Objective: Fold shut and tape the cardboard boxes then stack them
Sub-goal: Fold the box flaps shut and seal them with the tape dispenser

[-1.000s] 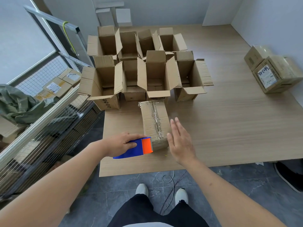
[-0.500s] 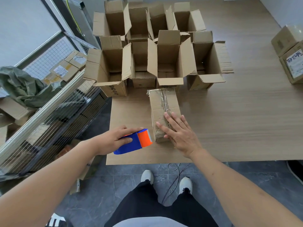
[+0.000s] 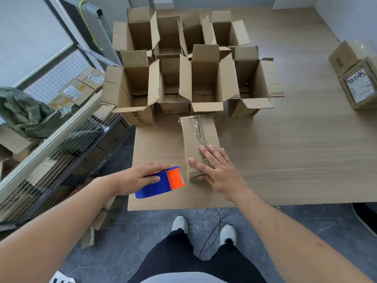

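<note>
The closed box [image 3: 199, 139] lies on the counter [image 3: 295, 150] near its front edge. The right hand [image 3: 217, 170] lies flat and open on it, hiding its near end. The left hand [image 3: 140, 176] grips the tape gun [image 3: 163, 181] just beside it.

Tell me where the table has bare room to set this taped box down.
Bare table runs right of the taped box, out to the sealed boxes at the right edge. A narrower patch lies left of it, ahead of the tape dispenser. The far left is crowded with open boxes.
</note>
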`<control>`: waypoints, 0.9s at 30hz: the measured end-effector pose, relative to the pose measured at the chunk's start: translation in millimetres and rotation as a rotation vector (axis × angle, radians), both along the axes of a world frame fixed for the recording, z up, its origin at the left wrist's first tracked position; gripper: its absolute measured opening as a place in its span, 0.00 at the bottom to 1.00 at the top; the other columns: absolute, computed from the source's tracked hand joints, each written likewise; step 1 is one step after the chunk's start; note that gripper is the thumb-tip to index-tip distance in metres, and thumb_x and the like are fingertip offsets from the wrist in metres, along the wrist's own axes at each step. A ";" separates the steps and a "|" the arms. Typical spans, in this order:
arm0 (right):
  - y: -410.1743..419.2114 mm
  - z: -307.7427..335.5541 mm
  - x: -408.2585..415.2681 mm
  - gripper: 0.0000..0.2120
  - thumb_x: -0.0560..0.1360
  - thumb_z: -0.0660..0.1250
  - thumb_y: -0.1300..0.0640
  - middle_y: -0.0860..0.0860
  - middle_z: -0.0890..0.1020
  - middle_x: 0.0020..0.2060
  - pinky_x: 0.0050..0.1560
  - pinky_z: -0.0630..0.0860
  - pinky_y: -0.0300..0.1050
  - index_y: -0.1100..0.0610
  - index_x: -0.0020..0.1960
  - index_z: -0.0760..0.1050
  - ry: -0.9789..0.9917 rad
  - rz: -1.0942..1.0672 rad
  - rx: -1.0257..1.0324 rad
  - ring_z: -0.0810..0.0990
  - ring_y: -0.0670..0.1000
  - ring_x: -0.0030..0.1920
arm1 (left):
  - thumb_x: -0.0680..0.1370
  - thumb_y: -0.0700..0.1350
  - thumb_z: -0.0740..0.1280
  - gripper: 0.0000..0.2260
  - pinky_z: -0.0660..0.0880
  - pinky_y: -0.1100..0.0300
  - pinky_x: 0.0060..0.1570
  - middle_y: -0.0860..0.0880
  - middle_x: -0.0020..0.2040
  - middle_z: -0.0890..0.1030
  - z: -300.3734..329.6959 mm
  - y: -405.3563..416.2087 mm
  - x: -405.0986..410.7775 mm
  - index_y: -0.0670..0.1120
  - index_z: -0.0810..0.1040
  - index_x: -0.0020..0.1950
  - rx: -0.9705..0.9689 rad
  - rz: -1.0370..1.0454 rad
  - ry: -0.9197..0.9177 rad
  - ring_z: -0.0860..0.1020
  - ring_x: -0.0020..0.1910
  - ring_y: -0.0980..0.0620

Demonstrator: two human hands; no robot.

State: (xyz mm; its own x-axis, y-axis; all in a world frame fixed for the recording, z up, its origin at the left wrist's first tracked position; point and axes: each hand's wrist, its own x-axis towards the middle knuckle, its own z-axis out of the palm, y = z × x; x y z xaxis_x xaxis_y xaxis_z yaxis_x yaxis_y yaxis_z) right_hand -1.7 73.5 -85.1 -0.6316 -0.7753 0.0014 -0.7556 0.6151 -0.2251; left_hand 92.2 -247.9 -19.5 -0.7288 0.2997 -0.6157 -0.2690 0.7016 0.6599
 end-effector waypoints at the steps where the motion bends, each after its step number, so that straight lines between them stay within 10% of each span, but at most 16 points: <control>1: 0.1 0.4 -0.2 0.26 0.83 0.48 0.37 0.48 0.51 0.83 0.81 0.50 0.59 0.36 0.81 0.54 -0.008 0.001 0.005 0.47 0.53 0.83 | 0.87 0.52 0.58 0.22 0.68 0.55 0.63 0.58 0.58 0.74 1.7 0.1 -0.3 0.77 0.59 0.74 0.002 -0.004 -0.001 0.74 0.58 0.56; 12: -1.0 5.5 0.3 0.26 0.83 0.49 0.38 0.48 0.48 0.83 0.82 0.45 0.57 0.35 0.81 0.52 -0.038 0.002 0.021 0.44 0.53 0.83 | 0.87 0.54 0.55 0.21 0.65 0.61 0.58 0.62 0.61 0.73 0.4 10.3 -2.8 0.82 0.59 0.68 -0.062 0.007 -0.014 0.70 0.58 0.68; 27: -8.2 14.3 1.3 0.29 0.82 0.50 0.34 0.45 0.43 0.83 0.81 0.39 0.55 0.33 0.81 0.48 -0.102 -0.038 0.109 0.36 0.49 0.82 | 0.87 0.53 0.54 0.18 0.66 0.49 0.70 0.61 0.68 0.75 -5.9 26.9 -5.4 0.69 0.63 0.76 -0.031 0.083 -0.111 0.73 0.65 0.56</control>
